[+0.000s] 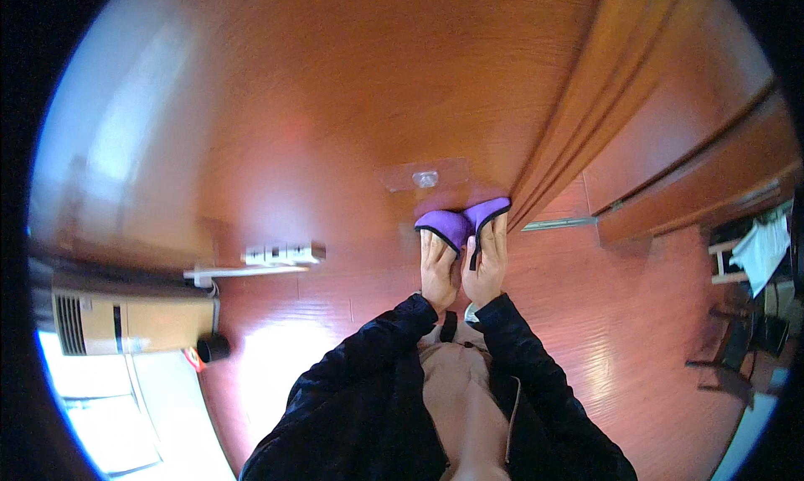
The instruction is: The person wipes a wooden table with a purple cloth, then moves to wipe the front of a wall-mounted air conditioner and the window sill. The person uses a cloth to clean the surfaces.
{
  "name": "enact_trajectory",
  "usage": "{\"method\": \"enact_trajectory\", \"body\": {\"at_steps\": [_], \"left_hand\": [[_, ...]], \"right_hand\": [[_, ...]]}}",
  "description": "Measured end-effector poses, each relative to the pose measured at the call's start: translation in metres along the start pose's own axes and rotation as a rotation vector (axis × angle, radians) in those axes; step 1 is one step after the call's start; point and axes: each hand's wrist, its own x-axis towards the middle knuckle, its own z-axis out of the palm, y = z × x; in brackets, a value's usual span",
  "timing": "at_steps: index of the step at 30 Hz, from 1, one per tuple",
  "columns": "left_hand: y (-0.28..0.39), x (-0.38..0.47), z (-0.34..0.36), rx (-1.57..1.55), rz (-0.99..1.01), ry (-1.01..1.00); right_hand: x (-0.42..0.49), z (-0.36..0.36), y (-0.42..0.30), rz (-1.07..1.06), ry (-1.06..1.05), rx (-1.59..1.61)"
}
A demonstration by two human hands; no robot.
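Both my hands hold a purple fabric item with black edging (445, 223), low against a glossy brown wooden panel (352, 104). My left hand (438, 270) has its fingertips hidden under the item's left curved part. The fingers of my right hand (487, 270) reach up under its right part, and its thumb lies near a black strap that hangs from the fabric. Whether the two purple parts are joined cannot be told. Just above them, a clear adhesive hook (424, 178) is fixed to the panel. A pale round thing, perhaps a watch (471, 312), shows at my right wrist.
At the left are a white power strip (282, 254) on the panel and a beige appliance with a vent grille (163, 324). A wooden door frame (565, 141) rises at the right. Dark chairs (728, 349) and a white cloth (760, 251) stand far right on the reddish floor (565, 299).
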Motion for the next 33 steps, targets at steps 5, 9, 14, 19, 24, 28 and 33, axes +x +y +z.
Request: {"method": "enact_trajectory", "body": {"at_steps": [5,9,14,19,24,28,33], "left_hand": [[0.045,0.008,0.016,-0.144,-0.111,0.132],[0.049,0.020,0.006,0.058,-0.237,0.333],[0.040,0.020,-0.003,-0.033,-0.305,0.410],[0.024,0.012,-0.019,-0.055,-0.360,0.399],[0.004,0.005,-0.040,-0.042,-0.359,0.444],[-0.009,-0.006,-0.049,-0.103,-0.434,0.411],[-0.033,-0.015,-0.073,-0.161,-0.411,0.486]], "right_hand": [[0.022,-0.015,0.006,-0.137,-0.116,0.007],[0.020,-0.009,0.020,-0.265,-0.147,-0.010],[0.008,0.010,0.022,-0.222,-0.178,-0.059],[0.006,0.030,0.024,-0.330,-0.254,-0.048],[0.001,0.054,0.016,-0.411,-0.290,-0.070],[0.000,0.073,-0.001,-0.462,-0.301,-0.112],[0.003,0.098,-0.023,-0.584,-0.325,-0.073]]}}
